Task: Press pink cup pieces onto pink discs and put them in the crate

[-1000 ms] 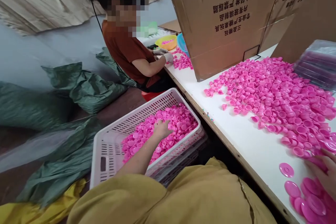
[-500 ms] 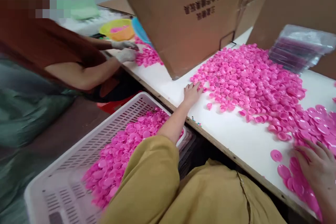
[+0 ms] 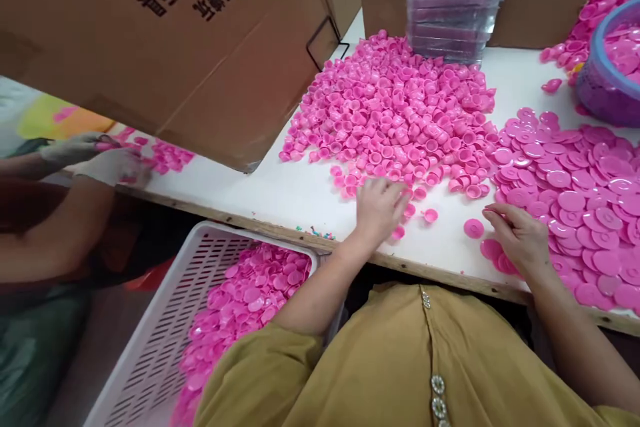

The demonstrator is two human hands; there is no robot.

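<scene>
My left hand (image 3: 379,210) is over the near edge of a heap of small pink plastic cups (image 3: 395,107). Its fingers curl downward and their tips are partly hidden; a few loose cups (image 3: 429,215) lie beside it on the white table. To the right, my right hand (image 3: 520,240) has thumb and forefinger drawn together at the edge of a spread of flat pink round discs (image 3: 590,193), shaped like toy saucers. What is in that pinch is too small to make out. One single disc (image 3: 473,228) lies between my hands.
A white slotted basket (image 3: 165,320) with pink pieces stands below the table edge at left. A large cardboard box (image 3: 200,67) leans over the table. Behind the cups is a stack of clear plastic packs (image 3: 455,10); a blue-purple basket (image 3: 607,73) sits far right. A co-worker's gloved hands (image 3: 107,163) are at left.
The view has turned right. My left hand has come away from the heap's left edge toward its near edge. My right hand has lifted from lying on the discs into a pinch.
</scene>
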